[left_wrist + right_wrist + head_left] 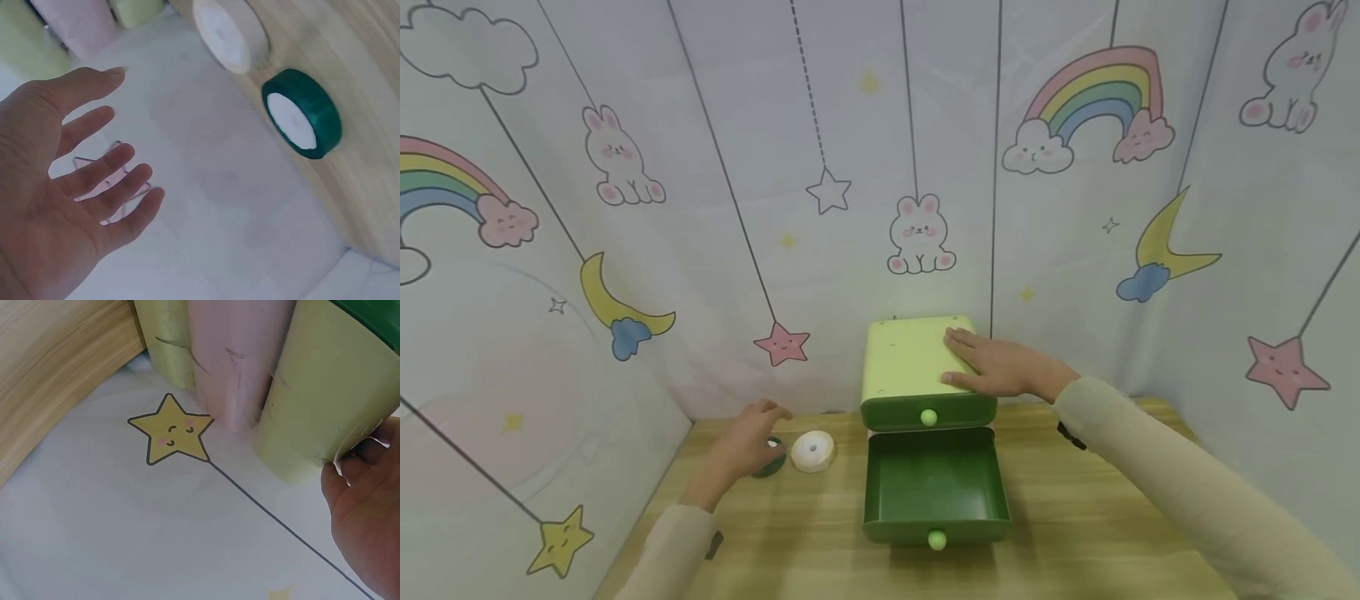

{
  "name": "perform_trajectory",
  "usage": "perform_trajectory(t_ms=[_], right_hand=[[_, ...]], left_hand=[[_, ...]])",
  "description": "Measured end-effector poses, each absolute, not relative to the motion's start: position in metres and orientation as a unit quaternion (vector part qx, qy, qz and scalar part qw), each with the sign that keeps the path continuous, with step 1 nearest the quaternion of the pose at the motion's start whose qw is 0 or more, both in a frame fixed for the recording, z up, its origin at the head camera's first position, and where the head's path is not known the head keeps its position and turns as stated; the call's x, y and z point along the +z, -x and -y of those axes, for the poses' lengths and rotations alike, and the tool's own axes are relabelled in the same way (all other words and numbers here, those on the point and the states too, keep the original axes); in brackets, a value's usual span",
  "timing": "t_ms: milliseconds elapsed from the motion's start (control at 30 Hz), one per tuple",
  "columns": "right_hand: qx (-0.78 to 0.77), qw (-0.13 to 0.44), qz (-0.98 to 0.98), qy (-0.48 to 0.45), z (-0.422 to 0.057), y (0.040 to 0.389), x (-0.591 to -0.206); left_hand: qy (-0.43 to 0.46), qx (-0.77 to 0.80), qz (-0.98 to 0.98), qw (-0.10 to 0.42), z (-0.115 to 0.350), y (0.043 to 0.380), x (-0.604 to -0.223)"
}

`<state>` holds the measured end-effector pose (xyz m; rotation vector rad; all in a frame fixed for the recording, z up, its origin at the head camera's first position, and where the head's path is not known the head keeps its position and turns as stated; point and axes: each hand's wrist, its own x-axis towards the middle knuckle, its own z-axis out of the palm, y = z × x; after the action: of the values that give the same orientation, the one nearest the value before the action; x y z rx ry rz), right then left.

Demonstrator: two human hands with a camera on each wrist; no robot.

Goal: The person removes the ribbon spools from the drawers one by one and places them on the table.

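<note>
A small drawer cabinet [910, 354] with a yellow-green top stands against the back wall. My right hand [1000, 365] rests on the right part of its top, fingers straight; in the right wrist view the same hand [369, 512] touches the cabinet's side. Below the top drawer front, a dark green drawer [936, 531] with a round light-green knob is pulled out. On the left, my left hand [741, 446] hovers with loosely bent fingers, partly covering a green ribbon roll [769, 468]. In the left wrist view this hand [81, 169] holds nothing, apart from the green ribbon roll [322, 115].
A cream ribbon roll [813, 452] lies on the wooden table [797, 533] between the green roll and the cabinet. Patterned fabric walls [730, 208] enclose the table at the back and sides. Pink and yellow-green cabinet tiers [240, 356] show in the right wrist view.
</note>
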<state>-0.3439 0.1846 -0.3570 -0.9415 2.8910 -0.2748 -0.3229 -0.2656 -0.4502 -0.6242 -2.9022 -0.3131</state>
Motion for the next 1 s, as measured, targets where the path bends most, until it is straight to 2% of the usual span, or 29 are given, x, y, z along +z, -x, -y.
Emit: perform_trajectory(t_ms=[333,800,1000], right_hand=[[-0.09,0.043,-0.946,0.309,-0.184,0.344,-0.355],[-0.085,0.038,-0.946,0.309,-0.186,0.345,-0.36],[-0.09,0.04,-0.945,0.311,-0.185,0.344,-0.358]], left_hand=[[0.266,-0.068,0.946,0.173,0.231,0.29,-0.423],[0.354,-0.067,0.9,0.247,0.181,0.245,-0.403],[0.393,-0.065,0.882,0.252,0.162,0.224,-0.403]])
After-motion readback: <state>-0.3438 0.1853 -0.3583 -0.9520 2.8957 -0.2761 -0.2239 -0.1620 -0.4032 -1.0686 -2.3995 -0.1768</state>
